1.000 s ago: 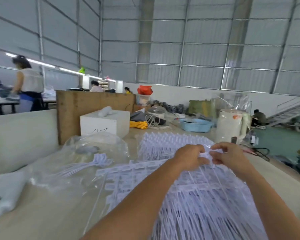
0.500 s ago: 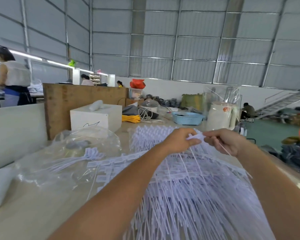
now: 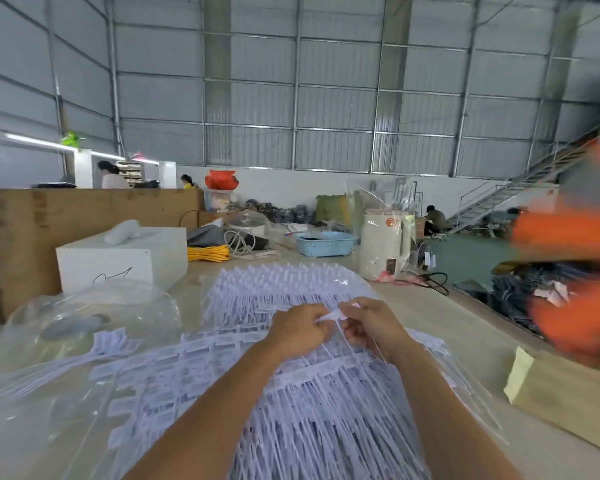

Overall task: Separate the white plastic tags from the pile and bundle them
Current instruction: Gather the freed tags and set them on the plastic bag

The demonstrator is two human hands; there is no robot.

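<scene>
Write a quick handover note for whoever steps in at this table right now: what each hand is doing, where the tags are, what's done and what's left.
Left hand: grip pinched on the head of a white plastic tag.
Right hand: grip pinched on the same tag from the other side.
Tags: big pile of white plastic tags spread under both forearms; another batch sits in a clear plastic bag further back.
Done: no finished bundle can be seen.
Left: nearly all of it, separating tags and then bundling them.
</scene>
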